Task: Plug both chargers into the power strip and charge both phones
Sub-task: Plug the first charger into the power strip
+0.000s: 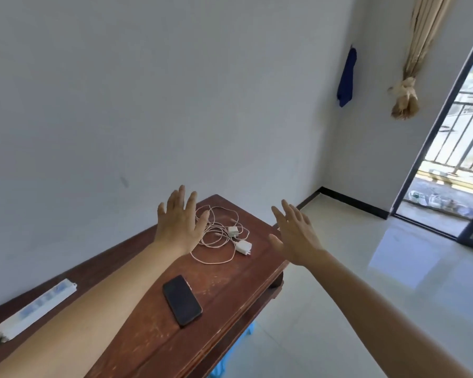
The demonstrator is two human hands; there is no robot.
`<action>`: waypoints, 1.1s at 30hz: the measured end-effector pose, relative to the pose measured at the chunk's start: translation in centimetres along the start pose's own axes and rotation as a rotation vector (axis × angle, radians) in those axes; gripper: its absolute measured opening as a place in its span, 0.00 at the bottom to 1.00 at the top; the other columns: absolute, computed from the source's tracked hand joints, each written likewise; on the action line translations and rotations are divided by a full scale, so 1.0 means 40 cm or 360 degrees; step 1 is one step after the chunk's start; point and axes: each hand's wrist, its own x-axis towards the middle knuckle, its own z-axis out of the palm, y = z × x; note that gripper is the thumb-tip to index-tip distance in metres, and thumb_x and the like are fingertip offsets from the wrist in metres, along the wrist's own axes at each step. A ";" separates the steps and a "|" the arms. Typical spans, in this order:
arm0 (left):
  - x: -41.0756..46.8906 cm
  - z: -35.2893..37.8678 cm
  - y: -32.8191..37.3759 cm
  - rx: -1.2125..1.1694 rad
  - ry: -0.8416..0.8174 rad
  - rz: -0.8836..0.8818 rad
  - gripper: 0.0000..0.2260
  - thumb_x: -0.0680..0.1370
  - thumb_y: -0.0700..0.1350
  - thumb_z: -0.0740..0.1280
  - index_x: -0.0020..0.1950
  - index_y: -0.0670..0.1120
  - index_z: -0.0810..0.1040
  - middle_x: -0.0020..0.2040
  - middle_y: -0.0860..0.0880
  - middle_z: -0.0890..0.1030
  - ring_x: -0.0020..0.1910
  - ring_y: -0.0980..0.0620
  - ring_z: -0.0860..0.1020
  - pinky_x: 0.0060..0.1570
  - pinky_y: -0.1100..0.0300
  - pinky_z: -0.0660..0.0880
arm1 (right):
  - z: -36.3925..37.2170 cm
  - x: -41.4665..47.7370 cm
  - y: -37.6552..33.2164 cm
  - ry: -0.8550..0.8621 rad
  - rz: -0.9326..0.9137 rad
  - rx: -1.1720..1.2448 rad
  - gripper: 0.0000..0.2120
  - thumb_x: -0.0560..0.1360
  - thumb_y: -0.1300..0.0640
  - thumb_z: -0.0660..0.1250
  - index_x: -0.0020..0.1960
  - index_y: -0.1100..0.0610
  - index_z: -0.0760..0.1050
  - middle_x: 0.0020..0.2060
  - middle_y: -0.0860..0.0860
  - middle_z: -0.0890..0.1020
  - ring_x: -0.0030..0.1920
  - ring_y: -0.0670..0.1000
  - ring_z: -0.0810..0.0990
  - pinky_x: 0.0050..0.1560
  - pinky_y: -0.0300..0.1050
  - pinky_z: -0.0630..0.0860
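- My left hand (178, 222) is held out flat over the far end of the table (224, 293), fingers spread wide, palm down, gripping nothing.
- My right hand (295, 236) is out in the same way, fingers splayed and empty, over the table's right edge with the pale floor tiles (366, 282) beyond it.
- Between the two hands, and partly under the left fingers, lies a loose tangle of white cables (216, 236) on the wood.
- Two white chargers sit in that tangle: the far charger (233, 231) and the near charger (243, 247), close together, both unplugged, prongs clear of any socket.
- One loop of cable trails toward me from the heap and curves back.
- A black phone (182, 300) lies screen up, dark, nearer to me, just right of my left forearm; no cable reaches it.
- Only that one phone shows; my left arm covers a good strip of the table.
- The white power strip (36, 306) lies along the left back edge by the wall (148, 105), well apart from the chargers, its lead running off at the left.
- Farther off: a blue cloth (346, 77) hangs in the corner, a tied beige curtain (410, 77) beside a glass door (448, 159) with a railing outside.
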 end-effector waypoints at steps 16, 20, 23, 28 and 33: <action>0.238 0.683 -0.089 0.0080 -0.1154 -0.0509 0.31 0.83 0.61 0.51 0.82 0.47 0.51 0.83 0.41 0.46 0.82 0.43 0.47 0.77 0.41 0.57 | 0.645 0.582 0.118 -0.0780 -0.0191 0.0451 0.32 0.80 0.46 0.62 0.79 0.56 0.58 0.70 0.57 0.72 0.68 0.59 0.72 0.65 0.55 0.72; 0.264 0.741 -0.141 0.0047 -0.1200 -0.0611 0.31 0.83 0.61 0.51 0.82 0.48 0.52 0.84 0.43 0.48 0.82 0.43 0.48 0.77 0.42 0.56 | 0.707 0.674 0.056 -0.0830 -0.0071 0.0564 0.27 0.81 0.43 0.59 0.74 0.56 0.65 0.63 0.57 0.77 0.62 0.59 0.77 0.56 0.54 0.75; 0.282 0.800 -0.182 0.0048 -0.1241 -0.0593 0.28 0.84 0.60 0.50 0.82 0.50 0.54 0.84 0.45 0.52 0.82 0.44 0.50 0.77 0.43 0.56 | 0.766 0.718 0.012 -0.0857 0.0034 0.0562 0.27 0.81 0.41 0.57 0.74 0.56 0.65 0.64 0.57 0.77 0.63 0.60 0.77 0.55 0.55 0.76; 0.254 0.853 -0.194 0.0130 -0.1178 -0.0530 0.26 0.82 0.57 0.59 0.77 0.47 0.68 0.78 0.42 0.67 0.78 0.39 0.63 0.70 0.39 0.69 | 0.835 0.727 -0.029 -0.1048 0.0318 0.0531 0.30 0.76 0.37 0.60 0.71 0.55 0.68 0.64 0.56 0.77 0.62 0.60 0.78 0.54 0.55 0.75; 0.237 0.878 -0.240 0.0109 -0.1020 -0.0316 0.25 0.78 0.56 0.66 0.70 0.45 0.77 0.71 0.39 0.76 0.69 0.35 0.74 0.60 0.37 0.75 | 0.866 0.751 -0.047 -0.1035 0.0559 0.0645 0.31 0.69 0.37 0.66 0.67 0.52 0.70 0.59 0.50 0.80 0.58 0.55 0.80 0.50 0.49 0.74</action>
